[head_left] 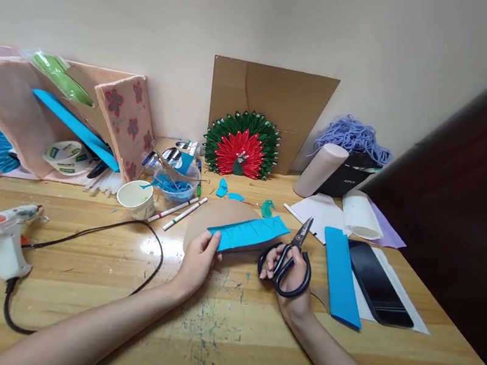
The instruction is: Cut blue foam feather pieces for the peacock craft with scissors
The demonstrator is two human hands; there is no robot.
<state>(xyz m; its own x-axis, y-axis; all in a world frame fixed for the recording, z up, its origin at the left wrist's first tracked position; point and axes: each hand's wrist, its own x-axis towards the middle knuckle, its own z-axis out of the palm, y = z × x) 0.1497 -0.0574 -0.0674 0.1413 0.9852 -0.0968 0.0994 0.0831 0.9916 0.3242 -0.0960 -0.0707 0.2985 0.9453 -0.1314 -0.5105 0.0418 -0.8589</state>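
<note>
Pinched at its left end, a folded strip of blue paper (251, 233) is held up by my left hand (199, 259). Faint zigzag lines show across its face. My right hand (291, 273) grips a pair of black-handled scissors (301, 235), fingers through the loops and blades pointing up, just right of the strip and apart from it. Beneath the strip lies a round piece of brown cardboard (200, 225), partly hidden. Another folded blue strip (342, 278) rests on the table to the right of my right hand.
A glue gun (3, 237) stands at left, its black cable (159, 249) looping across the table. Nearby are a paper cup (136, 199) and markers (180, 216). A red-green peacock (241, 151) leans on cardboard (276, 95) behind; a phone (379, 284) lies right.
</note>
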